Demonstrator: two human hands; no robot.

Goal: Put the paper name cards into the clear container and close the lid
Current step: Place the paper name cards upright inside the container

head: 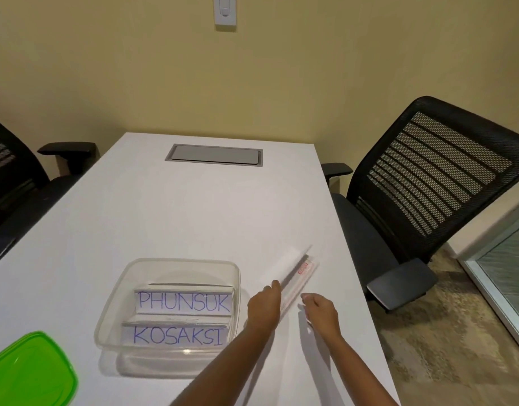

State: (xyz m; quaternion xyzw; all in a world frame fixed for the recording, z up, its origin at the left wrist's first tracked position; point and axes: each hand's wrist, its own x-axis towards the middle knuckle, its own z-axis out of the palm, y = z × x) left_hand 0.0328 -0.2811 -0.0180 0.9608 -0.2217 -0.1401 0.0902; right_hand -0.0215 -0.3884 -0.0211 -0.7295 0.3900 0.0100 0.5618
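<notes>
Two cards [182, 317] already stand in the open container [111, 303] as the left hand [262, 307] pinches a third card [293, 271] just right of it, right hand [321, 312] loosely curled at the card's near end, grip unclear; green lid [26, 373] waits near left.

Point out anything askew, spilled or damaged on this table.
Nothing stands out. Two name cards stand upright in the clear container, the green lid lies off beside it, and both hands, left hand and right hand, handle a third card.
</notes>
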